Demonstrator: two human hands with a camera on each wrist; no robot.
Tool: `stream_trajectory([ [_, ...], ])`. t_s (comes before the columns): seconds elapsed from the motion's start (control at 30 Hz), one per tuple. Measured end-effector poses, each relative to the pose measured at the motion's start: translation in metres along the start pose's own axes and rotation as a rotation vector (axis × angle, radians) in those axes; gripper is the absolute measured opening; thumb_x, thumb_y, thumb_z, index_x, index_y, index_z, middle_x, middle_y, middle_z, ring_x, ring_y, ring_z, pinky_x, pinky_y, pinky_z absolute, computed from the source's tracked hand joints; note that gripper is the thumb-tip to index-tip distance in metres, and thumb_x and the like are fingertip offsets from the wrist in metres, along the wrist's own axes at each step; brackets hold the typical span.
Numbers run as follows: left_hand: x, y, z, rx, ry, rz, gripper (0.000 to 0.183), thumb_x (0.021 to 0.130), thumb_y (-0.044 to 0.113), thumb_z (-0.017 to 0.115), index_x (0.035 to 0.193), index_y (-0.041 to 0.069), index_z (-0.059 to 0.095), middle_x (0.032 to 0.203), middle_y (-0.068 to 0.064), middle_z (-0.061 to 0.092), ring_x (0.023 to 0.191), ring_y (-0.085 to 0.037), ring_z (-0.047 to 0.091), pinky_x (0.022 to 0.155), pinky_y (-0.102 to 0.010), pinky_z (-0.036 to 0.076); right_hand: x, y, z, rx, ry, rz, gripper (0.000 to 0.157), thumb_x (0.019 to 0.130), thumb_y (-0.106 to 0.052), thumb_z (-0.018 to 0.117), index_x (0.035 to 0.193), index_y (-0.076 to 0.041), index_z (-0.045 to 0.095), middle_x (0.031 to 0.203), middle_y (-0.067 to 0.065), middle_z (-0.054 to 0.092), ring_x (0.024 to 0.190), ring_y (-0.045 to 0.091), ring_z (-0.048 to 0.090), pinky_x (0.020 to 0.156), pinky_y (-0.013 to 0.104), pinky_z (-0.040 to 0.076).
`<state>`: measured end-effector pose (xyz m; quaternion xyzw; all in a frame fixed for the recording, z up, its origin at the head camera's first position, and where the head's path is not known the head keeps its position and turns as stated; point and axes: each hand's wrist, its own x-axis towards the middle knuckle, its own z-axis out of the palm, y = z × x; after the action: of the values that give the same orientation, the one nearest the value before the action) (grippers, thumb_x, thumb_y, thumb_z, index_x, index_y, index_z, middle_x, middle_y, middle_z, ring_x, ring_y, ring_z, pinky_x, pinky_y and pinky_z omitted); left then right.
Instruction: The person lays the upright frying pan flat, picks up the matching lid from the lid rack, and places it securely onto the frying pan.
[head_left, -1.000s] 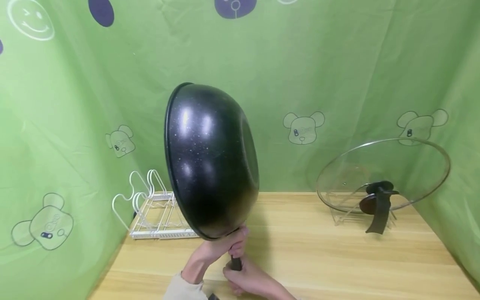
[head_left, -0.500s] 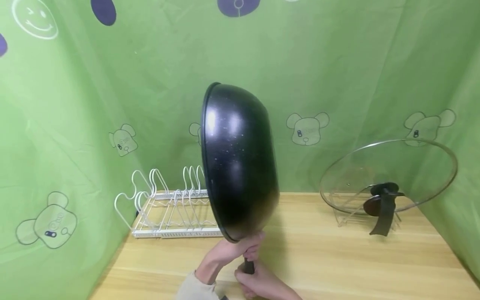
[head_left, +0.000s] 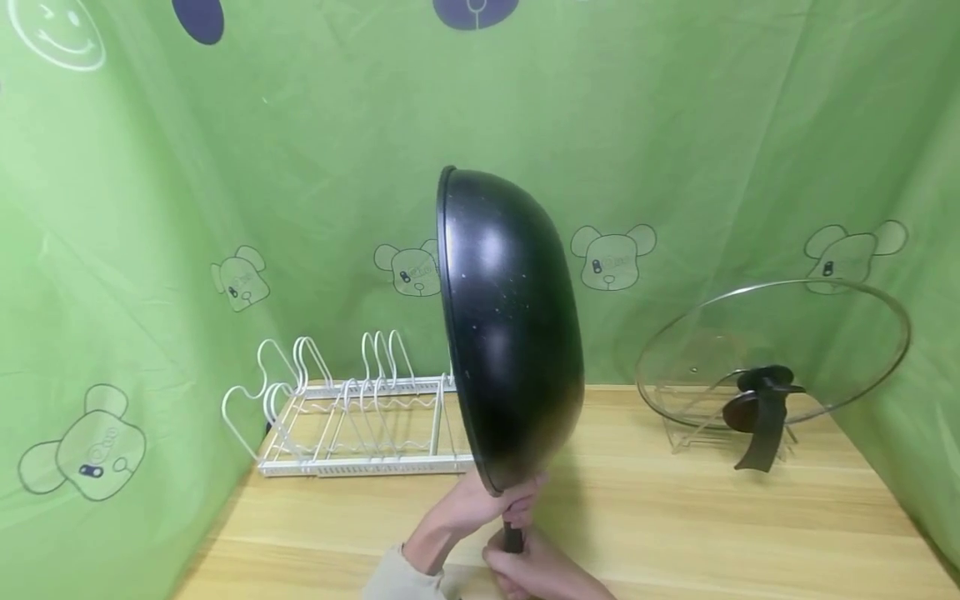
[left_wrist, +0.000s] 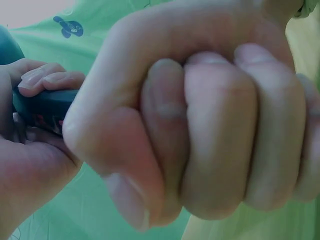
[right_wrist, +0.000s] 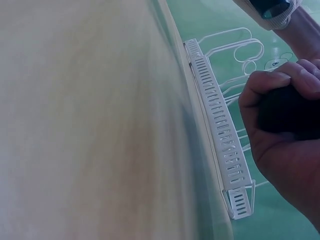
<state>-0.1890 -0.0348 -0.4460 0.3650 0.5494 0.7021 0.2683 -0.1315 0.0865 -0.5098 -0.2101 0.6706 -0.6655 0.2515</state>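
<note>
A deep black wok (head_left: 510, 333) is held up on its side above the table, handle down. Its rim faces left and its rounded, speckled base faces right. My left hand (head_left: 468, 502), coming from a beige sleeve, grips the handle (head_left: 513, 539) just beneath the bowl. Below it, my right hand (head_left: 540, 567) curls round the lower end of the same handle. In the left wrist view, the right hand (left_wrist: 215, 130) makes a fist in front, while the left hand (left_wrist: 35, 165) holds the handle behind. The right wrist view has the right hand (right_wrist: 280, 160) round the dark handle end.
A white wire rack (head_left: 367, 467) with several upright loops stands on the wooden table (head_left: 712, 533), left of the wok. At the back right, a glass lid (head_left: 825, 350) with a black knob leans in a thin wire stand (head_left: 686, 437). Green curtain (head_left: 712, 125) surrounds the table.
Both hands have carried the wok to the right, and it has turned more edge-on. More of the white rack shows from behind it. The grip looks the same.
</note>
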Motion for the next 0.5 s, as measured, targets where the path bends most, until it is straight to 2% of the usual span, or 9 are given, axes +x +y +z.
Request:
stream_trajectory([
  [0.07, 0.0, -0.001, 0.002, -0.024, 0.014, 0.007, 0.021, 0.097, 0.003, 0.045, 0.08, 0.0, 0.033, 0.06, 0.002, 0.037, 0.049, -0.009, 0.036, 0.046, -0.021, 0.034, 0.0, 0.001, -0.002, -0.036, -0.026, -0.043, 0.031, 0.089, -0.002, 0.047, 0.06, 0.005, 0.037, 0.047, -0.006, 0.037, 0.037, 0.003, 0.032, 0.035, 0.019, 0.023],
  [0.17, 0.001, -0.001, 0.006, -0.052, 0.015, 0.037, 0.023, 0.097, 0.005, 0.047, 0.079, -0.002, 0.035, 0.059, 0.002, 0.039, 0.047, -0.008, 0.036, 0.044, -0.02, 0.032, 0.0, 0.003, -0.003, -0.059, -0.058, -0.103, 0.031, 0.088, 0.002, 0.046, 0.058, 0.005, 0.036, 0.044, 0.003, 0.034, 0.036, 0.001, 0.032, 0.033, 0.02, 0.022],
  [0.27, 0.0, 0.002, 0.008, -0.071, 0.001, 0.059, 0.03, 0.098, 0.008, 0.048, 0.074, -0.005, 0.035, 0.057, 0.003, 0.039, 0.046, -0.007, 0.035, 0.043, -0.02, 0.03, -0.001, 0.003, -0.004, -0.056, -0.078, -0.123, 0.031, 0.088, 0.002, 0.048, 0.058, 0.004, 0.037, 0.045, 0.009, 0.033, 0.036, 0.001, 0.032, 0.032, 0.019, 0.022],
  [0.4, 0.0, 0.006, 0.011, -0.101, -0.008, 0.053, 0.031, 0.097, 0.013, 0.051, 0.077, -0.006, 0.037, 0.058, 0.004, 0.04, 0.046, -0.005, 0.035, 0.044, -0.018, 0.03, -0.003, 0.003, -0.005, -0.051, -0.088, -0.099, 0.031, 0.089, -0.001, 0.051, 0.062, 0.007, 0.038, 0.047, -0.002, 0.037, 0.037, 0.001, 0.035, 0.033, 0.019, 0.025],
  [0.5, -0.001, 0.007, 0.011, -0.119, -0.018, 0.053, 0.023, 0.096, 0.011, 0.05, 0.08, -0.002, 0.04, 0.06, 0.005, 0.04, 0.048, -0.005, 0.036, 0.045, -0.017, 0.031, -0.005, 0.002, -0.007, -0.042, -0.103, -0.07, 0.031, 0.088, -0.003, 0.052, 0.065, 0.008, 0.036, 0.05, -0.008, 0.04, 0.038, 0.001, 0.036, 0.034, 0.019, 0.025],
])
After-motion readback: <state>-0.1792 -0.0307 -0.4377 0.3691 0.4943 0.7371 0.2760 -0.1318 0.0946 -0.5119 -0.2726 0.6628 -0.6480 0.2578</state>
